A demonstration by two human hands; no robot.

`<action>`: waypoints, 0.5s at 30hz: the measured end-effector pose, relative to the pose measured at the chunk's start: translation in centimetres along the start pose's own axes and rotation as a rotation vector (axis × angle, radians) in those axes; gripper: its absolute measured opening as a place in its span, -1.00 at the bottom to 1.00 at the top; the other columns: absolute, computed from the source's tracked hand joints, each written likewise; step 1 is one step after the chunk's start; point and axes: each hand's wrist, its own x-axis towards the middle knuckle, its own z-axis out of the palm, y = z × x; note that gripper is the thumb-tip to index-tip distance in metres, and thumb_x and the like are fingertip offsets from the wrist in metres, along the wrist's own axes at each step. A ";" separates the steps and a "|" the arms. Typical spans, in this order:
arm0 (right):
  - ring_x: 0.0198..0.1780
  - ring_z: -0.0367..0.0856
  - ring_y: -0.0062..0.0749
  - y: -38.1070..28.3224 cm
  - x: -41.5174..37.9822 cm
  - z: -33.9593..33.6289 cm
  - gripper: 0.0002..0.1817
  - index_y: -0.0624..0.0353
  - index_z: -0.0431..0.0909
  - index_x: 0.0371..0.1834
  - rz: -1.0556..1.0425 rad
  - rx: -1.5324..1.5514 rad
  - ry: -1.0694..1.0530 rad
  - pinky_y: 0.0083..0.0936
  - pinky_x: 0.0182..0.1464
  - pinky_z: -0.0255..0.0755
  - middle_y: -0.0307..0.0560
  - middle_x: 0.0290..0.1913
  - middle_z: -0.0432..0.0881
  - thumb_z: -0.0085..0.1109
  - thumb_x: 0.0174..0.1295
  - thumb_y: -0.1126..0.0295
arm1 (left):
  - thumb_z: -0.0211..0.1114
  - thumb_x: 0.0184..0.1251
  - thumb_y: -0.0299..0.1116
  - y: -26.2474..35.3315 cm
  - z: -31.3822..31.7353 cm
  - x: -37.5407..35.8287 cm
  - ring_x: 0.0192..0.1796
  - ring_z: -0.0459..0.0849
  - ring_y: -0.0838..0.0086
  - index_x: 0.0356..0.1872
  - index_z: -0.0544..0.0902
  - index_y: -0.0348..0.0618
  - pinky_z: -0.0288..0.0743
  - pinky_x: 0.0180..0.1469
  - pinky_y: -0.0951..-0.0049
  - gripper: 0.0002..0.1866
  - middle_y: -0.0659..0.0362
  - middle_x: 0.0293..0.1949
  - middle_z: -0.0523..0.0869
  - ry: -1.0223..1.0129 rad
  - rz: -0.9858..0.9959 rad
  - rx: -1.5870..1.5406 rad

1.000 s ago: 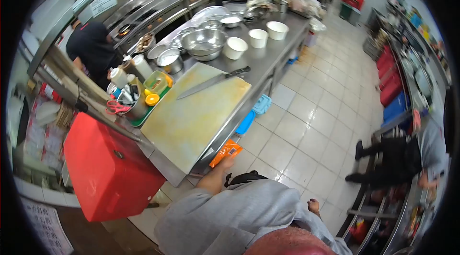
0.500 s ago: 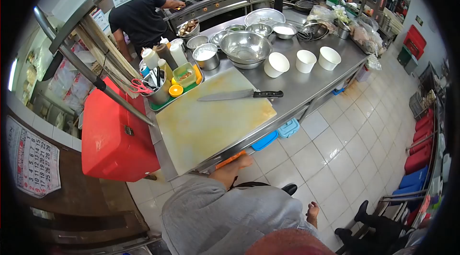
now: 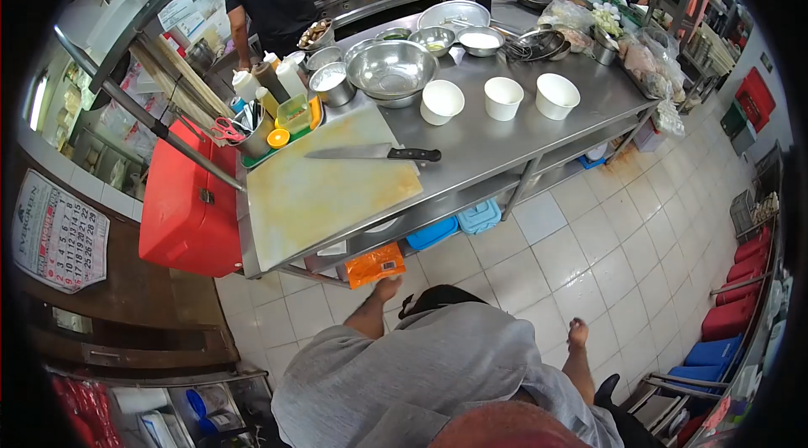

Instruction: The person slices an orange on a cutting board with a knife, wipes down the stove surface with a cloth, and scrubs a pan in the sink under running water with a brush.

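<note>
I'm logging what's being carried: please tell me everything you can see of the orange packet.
The orange packet is bright, flat and roughly rectangular, slightly creased and glossy like plastic. A small dark printed patch shows near its right end; the print is too small to read. The left hand holds it by the near edge, beside the steel table's front side, below the level of the tabletop. Whether it touches the table, is sealed, or holds anything, I cannot tell.

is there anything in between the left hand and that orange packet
Nothing visible: the left hand is right at the lower edge of the orange packet and appears to grip it. The knife lies on the cutting board, beyond the packet and not between them.
</note>
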 end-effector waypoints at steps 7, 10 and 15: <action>-0.66 0.27 -0.60 -11.1 5.8 -0.2 -0.63 0.22 0.47 0.00 0.124 0.219 -0.136 -0.56 -0.61 0.25 -0.19 -0.53 0.48 0.07 0.08 0.44 | 0.11 0.11 0.12 15.5 2.0 -0.1 -0.16 0.62 0.11 -0.29 0.63 -0.27 0.46 -0.08 0.25 -0.45 -0.11 -0.25 0.65 0.035 0.347 0.049; -0.62 0.34 -0.59 -11.4 6.9 0.7 -0.61 0.22 0.47 0.01 0.132 0.150 -0.186 -0.56 -0.57 0.26 -0.17 -0.52 0.51 0.10 0.04 0.45 | 0.10 0.12 0.09 17.2 1.7 2.0 -0.10 0.60 0.11 -0.22 0.62 -0.23 0.45 -0.06 0.25 -0.48 -0.11 -0.20 0.64 0.014 0.309 0.101; -0.36 0.53 -0.37 -9.0 9.6 -1.6 -0.63 0.21 0.55 -0.08 0.283 0.097 -0.210 -0.46 -0.24 0.40 -0.02 -0.46 0.59 0.12 -0.02 0.38 | 0.08 0.10 0.09 14.0 5.3 7.8 -0.05 0.56 0.03 -0.25 0.61 -0.34 0.42 0.01 0.21 -0.43 -0.19 -0.12 0.59 -0.110 0.198 0.416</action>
